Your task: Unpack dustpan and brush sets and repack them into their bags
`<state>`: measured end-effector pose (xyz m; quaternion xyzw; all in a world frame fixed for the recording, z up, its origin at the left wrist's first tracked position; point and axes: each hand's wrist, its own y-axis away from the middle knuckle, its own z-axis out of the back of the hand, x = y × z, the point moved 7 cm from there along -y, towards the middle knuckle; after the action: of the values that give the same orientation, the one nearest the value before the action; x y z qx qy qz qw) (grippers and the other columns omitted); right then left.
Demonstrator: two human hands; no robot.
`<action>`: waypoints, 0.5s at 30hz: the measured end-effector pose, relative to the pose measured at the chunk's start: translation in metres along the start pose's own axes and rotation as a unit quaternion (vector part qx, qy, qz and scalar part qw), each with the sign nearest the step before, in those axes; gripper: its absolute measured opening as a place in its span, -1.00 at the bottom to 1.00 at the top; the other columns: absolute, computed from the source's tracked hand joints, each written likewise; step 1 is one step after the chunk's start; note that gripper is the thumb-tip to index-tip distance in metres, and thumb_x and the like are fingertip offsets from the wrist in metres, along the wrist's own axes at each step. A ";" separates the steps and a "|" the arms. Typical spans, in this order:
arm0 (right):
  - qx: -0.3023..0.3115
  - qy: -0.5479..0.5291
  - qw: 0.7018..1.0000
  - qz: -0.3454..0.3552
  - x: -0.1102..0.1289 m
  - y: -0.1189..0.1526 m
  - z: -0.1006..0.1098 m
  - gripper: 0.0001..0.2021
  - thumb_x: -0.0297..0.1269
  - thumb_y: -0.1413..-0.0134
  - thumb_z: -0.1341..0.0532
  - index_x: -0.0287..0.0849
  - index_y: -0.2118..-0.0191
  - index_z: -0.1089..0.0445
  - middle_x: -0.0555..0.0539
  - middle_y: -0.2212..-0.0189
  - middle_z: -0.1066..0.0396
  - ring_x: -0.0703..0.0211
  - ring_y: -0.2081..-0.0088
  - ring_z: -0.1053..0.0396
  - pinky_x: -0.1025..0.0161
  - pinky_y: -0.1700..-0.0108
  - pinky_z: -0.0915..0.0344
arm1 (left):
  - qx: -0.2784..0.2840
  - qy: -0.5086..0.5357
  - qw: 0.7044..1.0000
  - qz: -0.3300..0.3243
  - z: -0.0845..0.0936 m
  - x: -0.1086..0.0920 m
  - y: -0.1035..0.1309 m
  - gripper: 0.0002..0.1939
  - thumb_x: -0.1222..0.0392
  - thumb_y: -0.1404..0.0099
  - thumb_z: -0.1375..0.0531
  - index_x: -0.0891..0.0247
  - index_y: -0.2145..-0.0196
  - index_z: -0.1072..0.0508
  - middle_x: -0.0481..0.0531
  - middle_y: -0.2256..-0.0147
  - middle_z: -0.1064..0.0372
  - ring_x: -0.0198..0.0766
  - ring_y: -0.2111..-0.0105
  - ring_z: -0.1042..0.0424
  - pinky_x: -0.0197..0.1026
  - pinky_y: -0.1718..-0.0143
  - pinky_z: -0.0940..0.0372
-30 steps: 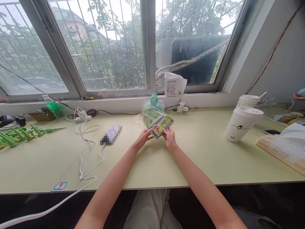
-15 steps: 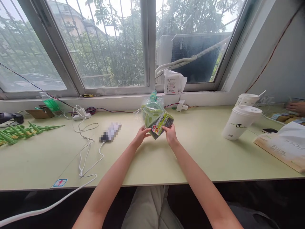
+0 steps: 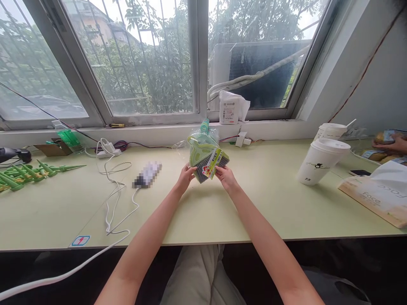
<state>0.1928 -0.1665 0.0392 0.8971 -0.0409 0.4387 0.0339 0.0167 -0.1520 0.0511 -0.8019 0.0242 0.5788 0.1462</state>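
A small green dustpan and brush set, with grey bristles and clear plastic wrapping, is between my two hands over the middle of the table. Its handle points away toward the window, and the bristles face me. My left hand is closed on the left corner of the bristle end. On the right side, my right hand pinches the bristles beside a yellow-green printed label. Part of the fingers of both hands is hidden behind the set.
On the left lie a blurred phone-like object, a white cable and green spiky pieces. To the right stand white cups and a tissue pack. Another person's hand holds a wrapped item at far right.
The dustpan and brush set has tilted slightly in my hands and shifted a little left. At far right, the other person's hand has come further in with a wrapped item.
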 end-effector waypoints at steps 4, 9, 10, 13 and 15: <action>0.033 0.023 0.999 -0.024 0.000 0.002 -0.004 -0.83 -0.55 0.09 -0.30 -0.22 0.32 -0.41 -0.08 0.32 -0.58 0.14 0.23 -0.55 0.15 0.02 -0.48 | 0.003 0.006 1.000 -0.003 -0.002 -0.001 0.001 -0.49 0.10 -0.09 -0.31 0.22 -0.01 -0.38 0.09 0.04 -0.46 -0.10 0.04 -0.43 -0.04 0.01 -0.29; 0.053 0.027 0.997 -0.042 -0.006 0.005 -0.009 -0.88 -0.55 0.06 -0.29 -0.25 0.34 -0.44 -0.10 0.32 -0.58 0.15 0.25 -0.55 0.20 0.04 -0.49 | 0.018 0.021 1.000 0.010 -0.008 -0.002 0.004 -0.43 0.10 -0.11 -0.31 0.22 -0.08 -0.35 0.12 0.01 -0.45 -0.09 0.01 -0.42 -0.03 -0.01 -0.31; 0.048 0.024 0.998 -0.044 -0.007 0.005 -0.009 -0.89 -0.54 0.05 -0.28 -0.25 0.34 -0.44 -0.10 0.32 -0.58 0.16 0.26 -0.55 0.21 0.04 -0.49 | 0.026 0.021 0.999 0.014 -0.010 -0.003 0.005 -0.43 0.09 -0.12 -0.30 0.22 -0.09 -0.34 0.13 0.00 -0.44 -0.08 0.00 -0.41 -0.02 -0.02 -0.31; 0.027 0.008 0.999 -0.030 -0.008 0.005 -0.007 -0.89 -0.52 0.02 -0.27 -0.23 0.32 -0.44 -0.08 0.32 -0.57 0.17 0.24 -0.55 0.22 0.03 -0.48 | 0.055 -0.003 0.998 0.036 -0.017 -0.002 0.009 -0.45 -0.01 -0.21 -0.25 0.21 -0.11 -0.32 0.16 -0.08 -0.38 -0.02 -0.07 -0.37 0.05 -0.03 -0.31; 0.012 -0.003 1.000 -0.006 -0.006 0.005 -0.005 -0.87 -0.50 0.02 -0.27 -0.20 0.30 -0.43 -0.06 0.29 -0.57 0.18 0.21 -0.54 0.20 0.01 -0.48 | 0.080 -0.026 0.995 0.062 -0.021 0.000 0.012 -0.47 -0.08 -0.25 -0.20 0.18 -0.11 -0.31 0.17 -0.13 -0.34 0.02 -0.11 -0.33 0.09 -0.02 -0.32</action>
<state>0.1846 -0.1712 0.0375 0.8988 -0.0304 0.4365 0.0252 0.0336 -0.1687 0.0544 -0.7692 0.1163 0.6038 0.1738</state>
